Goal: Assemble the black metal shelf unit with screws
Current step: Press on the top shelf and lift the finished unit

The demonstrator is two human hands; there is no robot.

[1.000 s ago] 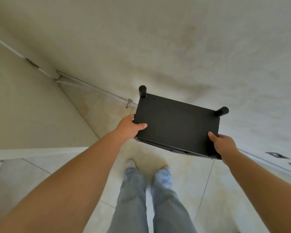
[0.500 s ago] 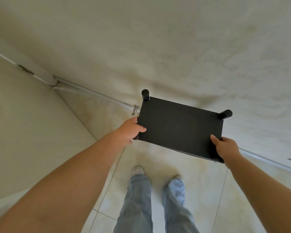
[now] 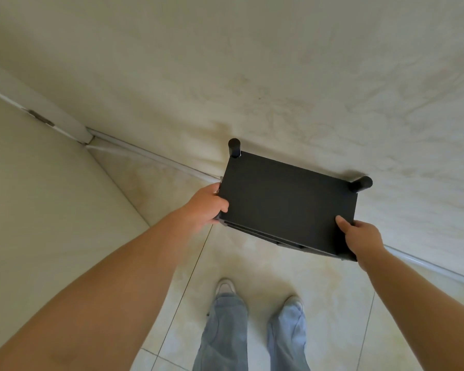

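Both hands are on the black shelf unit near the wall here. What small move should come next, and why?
Probably ease the shelf unit back toward the wall and settle it level. The left hand and right hand each grip a near corner, the top looks tilted, and two round post caps show only at the far corners. Whether its feet touch the floor is hidden.

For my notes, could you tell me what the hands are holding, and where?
Both hands, left and right, grip the black shelf unit at its near corners.

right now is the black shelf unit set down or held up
Cannot tell. Both hands, left and right, grip the black shelf unit by the wall; its base is hidden.
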